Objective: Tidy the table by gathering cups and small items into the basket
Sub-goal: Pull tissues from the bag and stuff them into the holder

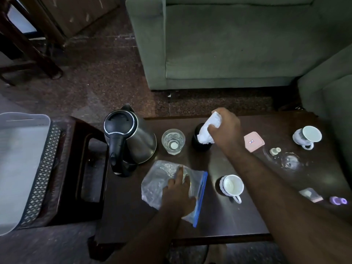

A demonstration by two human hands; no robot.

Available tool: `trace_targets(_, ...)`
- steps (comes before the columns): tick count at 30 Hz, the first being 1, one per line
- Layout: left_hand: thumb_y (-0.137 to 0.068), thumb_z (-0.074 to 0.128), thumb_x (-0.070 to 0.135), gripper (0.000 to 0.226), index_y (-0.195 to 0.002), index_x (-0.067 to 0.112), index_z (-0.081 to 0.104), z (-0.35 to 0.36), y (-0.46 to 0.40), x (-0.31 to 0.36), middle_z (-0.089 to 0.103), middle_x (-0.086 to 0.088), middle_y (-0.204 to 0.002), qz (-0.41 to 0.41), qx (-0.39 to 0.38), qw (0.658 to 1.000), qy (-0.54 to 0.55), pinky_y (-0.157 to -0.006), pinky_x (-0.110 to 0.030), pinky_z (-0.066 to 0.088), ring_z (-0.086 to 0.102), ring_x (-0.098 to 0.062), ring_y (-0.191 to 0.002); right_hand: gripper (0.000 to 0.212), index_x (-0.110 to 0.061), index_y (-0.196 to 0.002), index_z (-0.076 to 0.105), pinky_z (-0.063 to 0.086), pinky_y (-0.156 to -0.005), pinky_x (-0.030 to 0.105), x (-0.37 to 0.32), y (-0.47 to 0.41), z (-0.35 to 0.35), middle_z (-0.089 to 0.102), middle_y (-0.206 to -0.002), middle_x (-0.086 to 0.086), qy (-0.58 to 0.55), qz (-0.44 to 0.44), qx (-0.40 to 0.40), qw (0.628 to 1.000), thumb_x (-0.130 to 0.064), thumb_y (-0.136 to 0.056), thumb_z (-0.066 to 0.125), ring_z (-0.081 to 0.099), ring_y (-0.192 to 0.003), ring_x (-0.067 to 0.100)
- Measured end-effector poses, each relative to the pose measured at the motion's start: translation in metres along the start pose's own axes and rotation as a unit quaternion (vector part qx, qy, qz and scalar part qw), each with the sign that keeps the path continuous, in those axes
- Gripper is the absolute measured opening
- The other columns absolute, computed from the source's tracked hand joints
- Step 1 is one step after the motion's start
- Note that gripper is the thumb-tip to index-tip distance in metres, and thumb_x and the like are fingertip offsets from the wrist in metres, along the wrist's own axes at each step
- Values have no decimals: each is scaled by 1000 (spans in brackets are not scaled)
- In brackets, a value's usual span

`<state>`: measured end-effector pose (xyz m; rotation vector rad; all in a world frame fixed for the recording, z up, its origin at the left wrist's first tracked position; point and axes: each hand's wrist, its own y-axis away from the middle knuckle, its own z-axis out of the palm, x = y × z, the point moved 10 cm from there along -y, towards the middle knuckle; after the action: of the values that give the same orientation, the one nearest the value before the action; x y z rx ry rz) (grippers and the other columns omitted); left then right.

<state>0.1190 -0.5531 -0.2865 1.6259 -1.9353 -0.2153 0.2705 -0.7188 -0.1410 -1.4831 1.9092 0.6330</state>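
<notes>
My right hand [225, 128] grips a crumpled white tissue [208, 130] whose lower end sits in a dark cup [200, 143] at the table's far side. My left hand [179, 193] lies flat, fingers spread, on a clear zip bag [158, 180] with a blue seal. A white cup [232, 186] stands upright near the middle. Another white cup [306, 137] lies tipped at the far right. A drinking glass [173, 141] stands beside the kettle. The white basket [21, 159] sits far left on a stool.
A steel electric kettle [131, 138] stands at the table's left end. A pink lidded box [254, 141], a small white piece [275, 151], a clear glass item [290, 161], a small packet [310, 194] and a purple cap [338, 200] lie on the right. A green sofa [228, 44] stands behind the table.
</notes>
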Motion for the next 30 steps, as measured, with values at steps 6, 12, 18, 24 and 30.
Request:
trace_targets(6, -84, 60, 48, 85, -152, 17, 20, -8, -29, 13, -13, -8, -165, -1, -16, 1000, -15, -111, -47, 32, 30, -37, -140, 40, -17, -116, 60, 48, -95, 40, 11, 0, 23, 62, -117, 8, 46, 27, -46, 997, -9, -77, 63, 57, -110, 27)
trace_targets(12, -85, 65, 36, 94, -155, 22, 4, -13, -47, 15, -17, -5, -164, -6, 2, 1000, -13, -110, -49, 35, 33, -38, -137, 42, -13, -120, 56, 43, -92, 33, 20, -2, 40, 60, -121, 11, 85, 32, -87, 992, -7, -79, 64, 55, -113, 29)
trace_targets(18, -88, 58, 42, 83, -154, 21, 12, -13, -42, 1, 12, -11, -162, -39, 44, 998, -20, -104, -45, 39, 32, -33, -139, 58, -14, -127, 50, 44, -96, 37, 27, -2, 42, 58, -129, 11, 66, 38, -98, 992, -24, -77, 77, 53, -120, 30)
trace_targets(24, -88, 51, 49, 73, -151, 18, 28, -27, -14, -1, 27, -9, -157, -30, 135, 990, 23, -111, -46, 34, 32, -28, -139, 74, -14, -135, 46, 43, -103, 44, 33, 9, 8, 57, -132, 9, 29, 18, 17, 999, -53, -78, 71, 52, -123, 28)
trace_targets(30, -90, 51, 48, 71, -151, 21, 28, -24, -3, 0, 21, -8, -160, -16, 124, 992, 22, -114, -45, 29, 27, -27, -142, 75, -13, -135, 46, 42, -105, 46, 48, 15, 2, 55, -133, 9, 34, 34, 25, 999, -56, -78, 69, 51, -126, 26)
